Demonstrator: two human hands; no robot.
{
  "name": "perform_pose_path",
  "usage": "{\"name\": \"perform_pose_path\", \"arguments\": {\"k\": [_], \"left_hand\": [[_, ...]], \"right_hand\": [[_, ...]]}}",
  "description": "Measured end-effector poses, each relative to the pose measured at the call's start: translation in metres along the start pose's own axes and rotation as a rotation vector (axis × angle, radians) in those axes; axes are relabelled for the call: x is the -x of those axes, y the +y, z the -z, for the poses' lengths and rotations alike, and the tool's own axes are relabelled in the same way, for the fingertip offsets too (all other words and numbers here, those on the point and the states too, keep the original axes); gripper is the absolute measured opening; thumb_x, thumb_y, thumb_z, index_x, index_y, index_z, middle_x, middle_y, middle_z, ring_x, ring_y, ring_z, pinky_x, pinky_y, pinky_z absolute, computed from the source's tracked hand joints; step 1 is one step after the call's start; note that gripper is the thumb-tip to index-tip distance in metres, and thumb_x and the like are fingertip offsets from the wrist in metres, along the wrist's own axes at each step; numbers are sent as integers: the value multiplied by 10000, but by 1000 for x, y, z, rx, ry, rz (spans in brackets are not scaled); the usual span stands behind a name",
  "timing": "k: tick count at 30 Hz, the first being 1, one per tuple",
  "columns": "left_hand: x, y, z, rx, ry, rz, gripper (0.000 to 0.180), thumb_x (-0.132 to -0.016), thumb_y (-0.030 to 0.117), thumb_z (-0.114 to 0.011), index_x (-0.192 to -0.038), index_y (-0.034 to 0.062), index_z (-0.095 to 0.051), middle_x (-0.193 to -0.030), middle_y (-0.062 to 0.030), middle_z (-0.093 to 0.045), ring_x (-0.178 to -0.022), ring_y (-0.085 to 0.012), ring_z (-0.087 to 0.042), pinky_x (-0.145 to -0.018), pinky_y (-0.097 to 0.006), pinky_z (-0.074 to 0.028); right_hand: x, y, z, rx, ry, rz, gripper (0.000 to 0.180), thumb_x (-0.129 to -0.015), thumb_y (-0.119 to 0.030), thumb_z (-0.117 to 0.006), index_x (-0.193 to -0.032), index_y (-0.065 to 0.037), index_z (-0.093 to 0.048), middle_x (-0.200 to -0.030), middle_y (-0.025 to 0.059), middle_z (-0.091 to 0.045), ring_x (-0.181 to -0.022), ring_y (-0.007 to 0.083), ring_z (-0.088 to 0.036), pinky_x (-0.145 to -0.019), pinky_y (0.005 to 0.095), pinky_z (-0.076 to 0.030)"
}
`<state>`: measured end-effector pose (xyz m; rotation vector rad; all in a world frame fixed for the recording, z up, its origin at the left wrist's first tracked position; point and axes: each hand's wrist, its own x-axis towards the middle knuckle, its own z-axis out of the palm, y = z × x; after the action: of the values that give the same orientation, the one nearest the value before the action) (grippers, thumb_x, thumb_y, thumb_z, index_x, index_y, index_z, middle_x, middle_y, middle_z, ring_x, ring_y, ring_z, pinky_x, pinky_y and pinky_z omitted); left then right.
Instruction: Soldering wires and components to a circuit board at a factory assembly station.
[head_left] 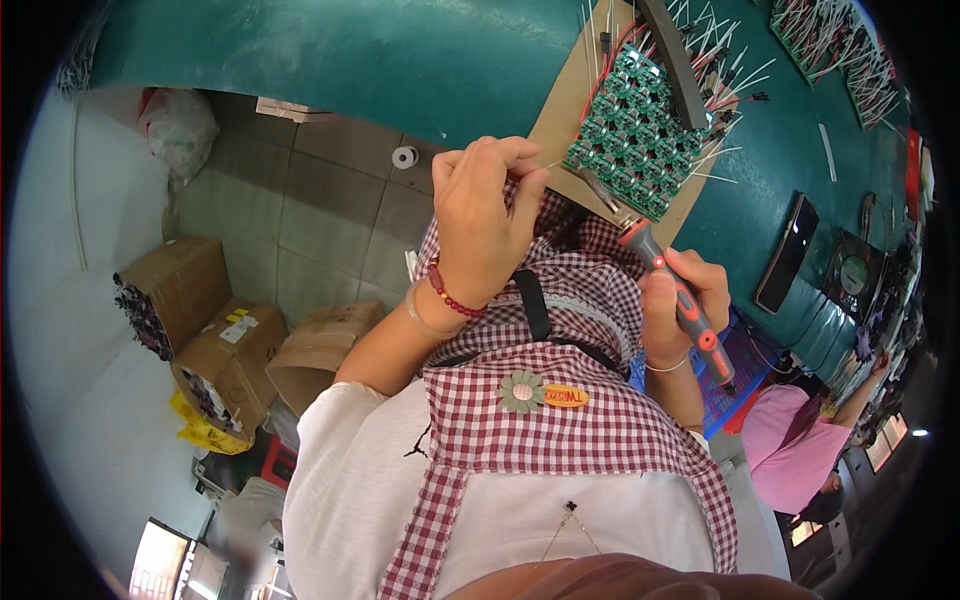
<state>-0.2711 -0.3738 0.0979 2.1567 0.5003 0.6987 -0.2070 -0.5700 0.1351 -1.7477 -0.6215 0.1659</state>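
Your right hand [662, 315] is wrapped round a grey-and-red soldering iron [684, 303], its tip at the near edge of the green circuit board panel [625, 140]; your left hand [485, 215] has its fingers drawn together just beside the panel's near left corner, though you cannot tell what they pinch; the panel lies on a brown sheet [562, 115] on the green counter [400, 60], a dark bar [678, 65] across its far right part; a phone [787, 252] lies to the right.
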Motion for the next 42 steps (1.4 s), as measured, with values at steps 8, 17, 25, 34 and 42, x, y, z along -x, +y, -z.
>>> {"name": "perform_pose_path", "arguments": {"k": [8, 17, 25, 34, 42], "left_hand": [[-5, 1, -4, -20, 7, -52, 273, -744, 3, -714, -967, 77, -575, -733, 7, -571, -657, -153, -554, -710, -318, -344], [-9, 2, -5, -1, -56, -15, 258, -757, 53, -735, -977, 72, -601, -788, -15, -651, -712, -173, -577, -736, -319, -375], [-13, 5, -5, -6, -60, -18, 286, -748, 45, -741, -995, 70, -597, -783, -19, -653, -703, -188, -569, -707, -322, -397], [-10, 8, -4, 3, -73, -17, 292, -754, 34, -740, -1005, 66, -595, -799, -25, -659, -717, -191, -565, -694, -323, -423], [18, 41, 5, 604, -328, 307, 339, -801, -20, -723, -1038, 27, -486, -843, -70, -616, -808, -132, -615, -721, -267, -514]], "right_hand": [[6, 1, -5, 147, 8, 17, 230, -770, -26, -697, -966, 15, -584, -728, 122, -626, -569, 155, -573, -532, 262, -455], [7, 2, -10, 180, 82, 78, 229, -758, -37, -706, -946, 27, -591, -662, 107, -607, -558, 173, -596, -525, 272, -473], [2, -3, -9, 282, 51, 317, 239, -768, -63, -711, -950, 42, -596, -661, 110, -606, -507, 210, -593, -470, 297, -479], [10, 2, 1, 269, 117, 213, 234, -779, -98, -711, -945, 34, -612, -753, 137, -637, -593, 237, -624, -553, 319, -522], [-6, 1, -5, -123, 74, 193, 326, -855, -50, -668, -1146, -56, -521, -910, 175, -648, -797, 271, -653, -660, 351, -535]]}}
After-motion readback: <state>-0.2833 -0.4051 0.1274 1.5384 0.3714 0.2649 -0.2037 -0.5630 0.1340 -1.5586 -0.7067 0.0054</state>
